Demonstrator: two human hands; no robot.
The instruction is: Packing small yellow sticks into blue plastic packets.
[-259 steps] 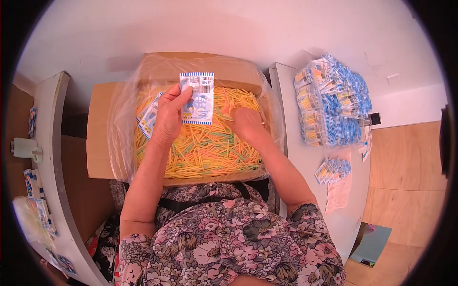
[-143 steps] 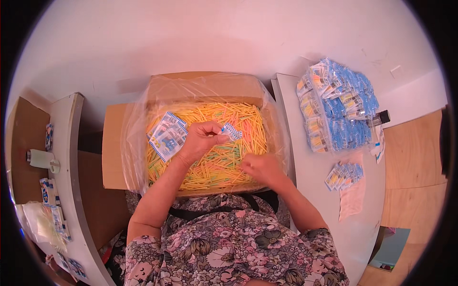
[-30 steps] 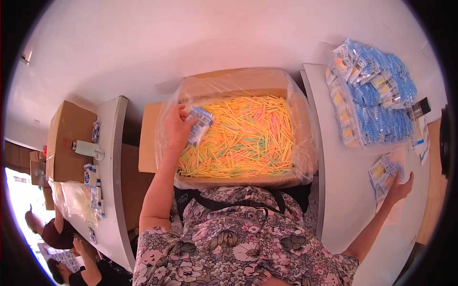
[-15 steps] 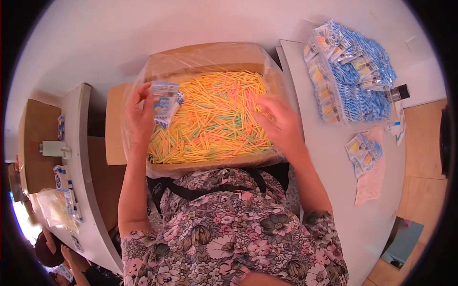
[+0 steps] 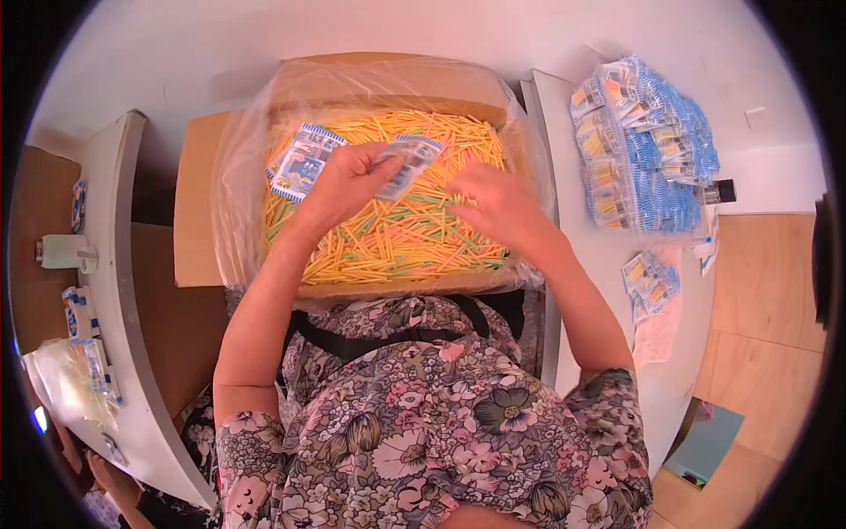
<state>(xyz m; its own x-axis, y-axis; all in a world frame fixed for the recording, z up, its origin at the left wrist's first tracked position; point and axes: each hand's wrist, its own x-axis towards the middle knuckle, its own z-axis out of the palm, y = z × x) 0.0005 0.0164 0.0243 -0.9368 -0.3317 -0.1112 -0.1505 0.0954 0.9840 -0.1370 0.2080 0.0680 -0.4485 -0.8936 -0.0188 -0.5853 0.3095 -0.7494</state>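
Observation:
A large cardboard box (image 5: 388, 84), lined with clear plastic, holds a mass of thin yellow, pink and green sticks (image 5: 397, 242). Over them, my left hand (image 5: 339, 189) pinches a small clear packet with blue printing (image 5: 412, 163) by its left side. Behind that hand, more blue-and-white packets (image 5: 304, 163) lie on the sticks at the box's left. My right hand (image 5: 498, 207) hovers just right of the held packet, apart from it. Its fingers are curled and blurred, with the thumb below, so whether it holds any sticks is unclear.
On the right table (image 5: 590, 291), a clear bin (image 5: 630, 194) is heaped with filled packets. Nearer lie loose packets (image 5: 650, 282) on a pink cloth (image 5: 659, 335). On the left are a shelf edge (image 5: 119, 264), a pale bottle (image 5: 66, 252), a plastic bag (image 5: 66, 379) and another person's hand (image 5: 115, 480).
My left hand has moved right and now holds one packet toward the box's middle. Packets remain at the left, on the sticks. My right hand has shifted slightly left, toward the held packet.

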